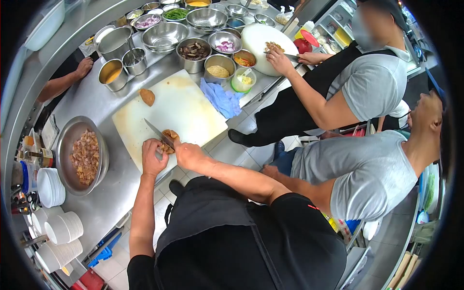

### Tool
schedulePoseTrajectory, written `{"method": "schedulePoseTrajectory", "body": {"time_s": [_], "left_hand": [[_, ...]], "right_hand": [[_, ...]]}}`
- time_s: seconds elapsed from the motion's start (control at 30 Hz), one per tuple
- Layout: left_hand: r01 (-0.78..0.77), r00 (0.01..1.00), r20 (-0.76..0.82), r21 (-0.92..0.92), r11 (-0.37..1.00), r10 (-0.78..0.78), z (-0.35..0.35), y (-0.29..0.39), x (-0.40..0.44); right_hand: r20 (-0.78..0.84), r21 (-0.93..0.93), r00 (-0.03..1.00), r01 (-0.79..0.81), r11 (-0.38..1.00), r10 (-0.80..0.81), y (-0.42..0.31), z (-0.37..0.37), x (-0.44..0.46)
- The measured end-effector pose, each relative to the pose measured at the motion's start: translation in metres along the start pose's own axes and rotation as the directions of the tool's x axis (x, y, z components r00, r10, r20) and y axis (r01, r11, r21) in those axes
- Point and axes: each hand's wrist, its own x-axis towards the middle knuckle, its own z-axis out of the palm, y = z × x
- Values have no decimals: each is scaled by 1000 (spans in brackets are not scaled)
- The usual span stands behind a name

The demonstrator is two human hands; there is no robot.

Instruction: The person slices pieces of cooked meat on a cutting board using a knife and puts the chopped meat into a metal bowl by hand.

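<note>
My right hand [188, 156] is wrapped round the handle of a kitchen knife [155, 131], its blade angled across the white cutting board [193, 107]. Under the blade, near the board's front edge, lies browned meat [169, 137], probably chicken, partly cut. My left hand [152, 157] presses curled fingers onto the meat just left of the blade. Farther back on the board sits another whole brown piece [147, 97]. To the left, a large steel bowl [102, 166] holds a heap of chopped meat pieces [85, 157].
Behind the board stand several steel bowls and pots, one with orange liquid [113, 75]. A blue cloth [221, 98] lies at the board's right corner. White bowls [64, 227] are stacked at left. A co-worker [333, 82] cuts at a round board [261, 38]; another person [357, 169] stands close right.
</note>
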Motion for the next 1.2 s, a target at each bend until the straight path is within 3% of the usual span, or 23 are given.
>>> {"method": "schedulePoseTrajectory", "body": {"time_s": [0.17,0.23,0.37,0.47,0.9,1.07,1.2], "left_hand": [[30,998,-60,-50,998,-33,-3,-1,-12],[-9,993,-114,-20,1000,6,4,-16,-19],[-8,985,-173,-53,999,-1,-5,-9,-15],[83,992,-86,-115,990,-93,-8,-7,-14],[112,994,1,-81,990,-112,-2,-14,-4],[157,988,13,-18,987,-157,-3,-11,-8],[102,995,-17,-6,995,-102,-9,-7,-10]], "right_hand": [[17,-35,999,-26,999,27,2,-17,0],[-75,-134,996,29,991,-40,13,-5,-3],[-18,-63,998,-59,996,58,-11,-47,-28],[25,-70,999,-26,997,28,-10,-54,-43],[312,-97,948,-29,995,58,-32,-60,-25],[185,-127,982,-14,992,38,-18,4,-14],[129,-120,992,5,993,11,-16,2,-10]]}}
